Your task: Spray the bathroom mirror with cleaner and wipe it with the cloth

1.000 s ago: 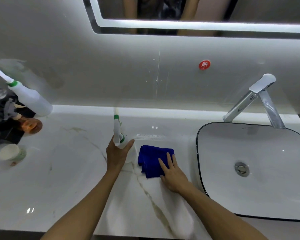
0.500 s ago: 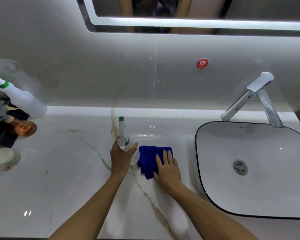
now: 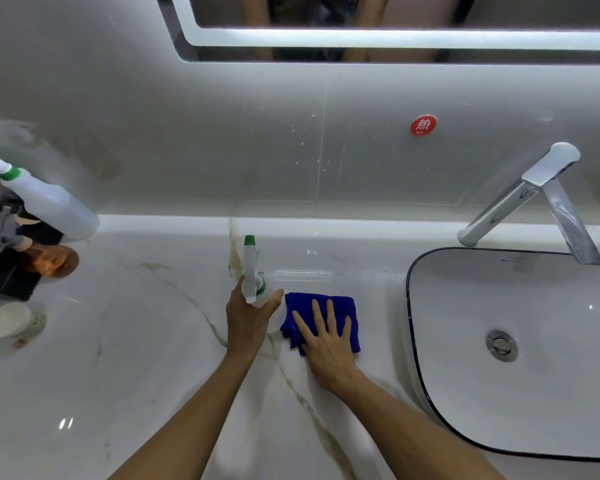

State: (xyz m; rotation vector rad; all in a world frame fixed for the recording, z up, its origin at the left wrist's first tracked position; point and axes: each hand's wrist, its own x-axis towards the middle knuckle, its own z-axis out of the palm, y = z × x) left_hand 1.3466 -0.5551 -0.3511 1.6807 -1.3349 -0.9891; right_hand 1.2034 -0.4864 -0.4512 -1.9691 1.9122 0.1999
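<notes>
Head view: left hand (image 3: pixel 246 318) grips spray bottle (image 3: pixel 253 278); right hand (image 3: pixel 326 341) presses cloth (image 3: pixel 340 306).

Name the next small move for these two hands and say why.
Probably lift the spray bottle off the counter and aim it up at the mirror. The left hand already grips the bottle, which still stands on the counter. The right hand lies flat on the folded blue cloth, so it is ready to follow. Spraying comes before wiping.

A chrome faucet (image 3: pixel 534 202) overhangs the sink (image 3: pixel 430 341); a red sticker (image 3: pixel 423 125) marks the wall.
</notes>
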